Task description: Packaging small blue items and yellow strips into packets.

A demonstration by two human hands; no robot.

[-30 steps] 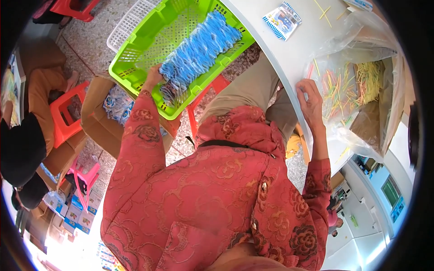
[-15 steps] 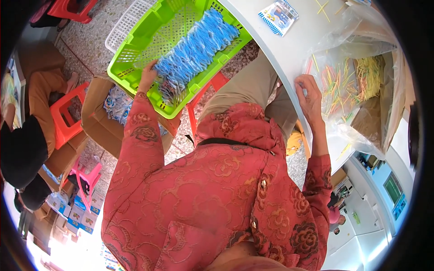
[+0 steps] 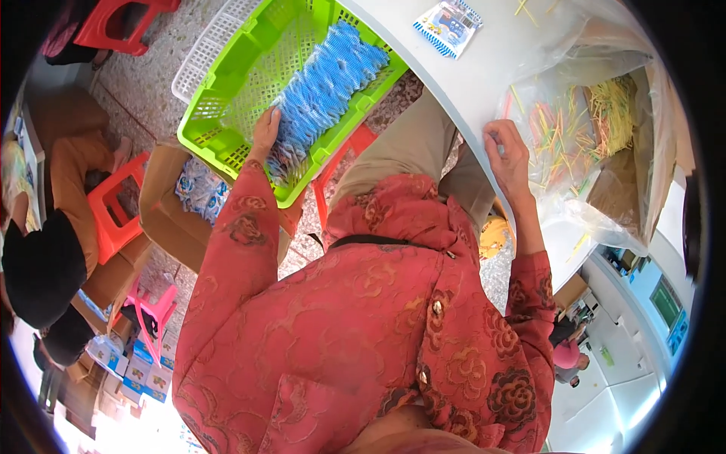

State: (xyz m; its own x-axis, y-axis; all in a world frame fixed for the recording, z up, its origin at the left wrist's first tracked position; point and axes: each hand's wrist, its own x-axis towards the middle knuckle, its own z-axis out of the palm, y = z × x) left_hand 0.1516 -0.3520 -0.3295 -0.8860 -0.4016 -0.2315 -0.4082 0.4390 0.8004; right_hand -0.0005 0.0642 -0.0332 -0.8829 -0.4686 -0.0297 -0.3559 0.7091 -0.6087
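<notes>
- Left hand: fingers close together, touching the blue packets at their 8 o'clock side; grip hidden.
- Blue packets: inside the green basket, 11 o'clock in view.
- Right hand: fingers half curled at the bench edge, 2 o'clock; cannot tell any hold.

One head-worn fisheye looks down, close above a red jacket.

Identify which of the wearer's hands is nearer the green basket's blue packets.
The left hand, beside the blue packets; the right hand is at the table, near the clear bag.
</notes>
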